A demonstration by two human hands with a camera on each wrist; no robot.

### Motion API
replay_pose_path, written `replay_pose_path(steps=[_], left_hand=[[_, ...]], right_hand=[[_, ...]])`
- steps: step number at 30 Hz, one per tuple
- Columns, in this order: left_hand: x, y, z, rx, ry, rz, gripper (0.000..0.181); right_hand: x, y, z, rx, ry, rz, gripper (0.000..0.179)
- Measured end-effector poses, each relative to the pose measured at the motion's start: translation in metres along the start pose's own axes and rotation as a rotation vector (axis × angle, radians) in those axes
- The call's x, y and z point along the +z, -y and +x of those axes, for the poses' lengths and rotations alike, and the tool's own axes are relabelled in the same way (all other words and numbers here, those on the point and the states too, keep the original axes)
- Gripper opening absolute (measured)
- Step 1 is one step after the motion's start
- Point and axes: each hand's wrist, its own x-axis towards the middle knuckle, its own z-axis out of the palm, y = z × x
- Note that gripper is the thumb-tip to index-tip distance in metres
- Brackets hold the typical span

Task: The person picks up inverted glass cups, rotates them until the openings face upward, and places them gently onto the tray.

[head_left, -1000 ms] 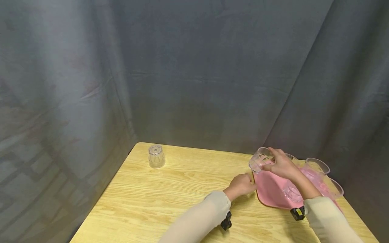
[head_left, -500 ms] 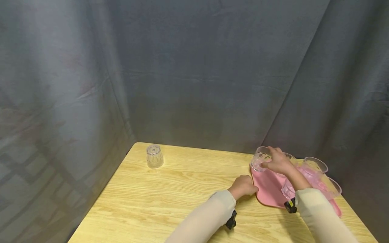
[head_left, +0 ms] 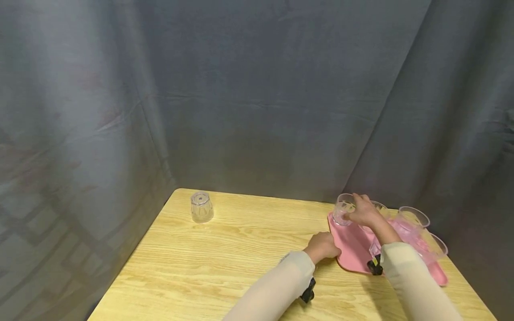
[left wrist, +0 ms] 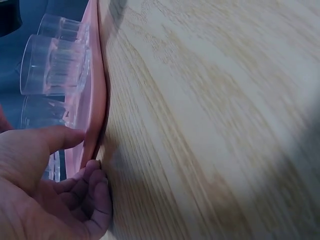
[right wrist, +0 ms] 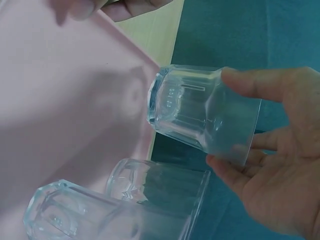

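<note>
A pink tray (head_left: 350,249) lies on the right part of the table. At its left side my left hand (head_left: 322,246) pinches the rim, with the thumb (left wrist: 65,136) on top and the other fingers curled low by the edge. Over the tray's far left corner, my right hand (head_left: 366,214) grips a clear tumbler (right wrist: 185,107) that is mouth up. Its thumb and fingers are on opposite sides near the mouth. The tumbler's base is at the tray's surface; whether it bears weight I cannot tell. Several more clear tumblers (left wrist: 57,67) stand mouth up on the tray, partly hidden by my right arm.
One clear tumbler (head_left: 201,208) stands upside down near the table's far left corner. The wooden table (head_left: 241,236) runs between it and the tray. Grey curtains (head_left: 257,98) hang behind the table and at both sides.
My right hand has lowered the tumbler, first tilted, upright to the tray's far left corner. My left hand has come against the tray's rim and pinches it. The view has shifted slightly.
</note>
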Motion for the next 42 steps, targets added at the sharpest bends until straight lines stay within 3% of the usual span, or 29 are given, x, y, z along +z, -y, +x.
replay_pose_path(steps=[7,15,21,42], left_hand=[[-0.001,0.002,-0.004,-0.054,-0.012,0.002,0.036],[-0.006,0.002,-0.011,-0.021,-0.009,0.032,0.025],[-0.008,0.001,-0.013,-0.035,0.017,0.007,0.028],[-0.007,0.002,-0.013,-0.026,0.007,-0.012,0.025]], right_hand=[[0.011,-0.003,0.006,0.016,0.03,-0.001,0.097],[0.016,-0.003,0.008,0.023,0.051,-0.006,0.097],[0.019,-0.001,0.011,0.039,0.066,-0.021,0.097],[0.021,0.003,0.016,0.066,0.114,-0.041,0.095]])
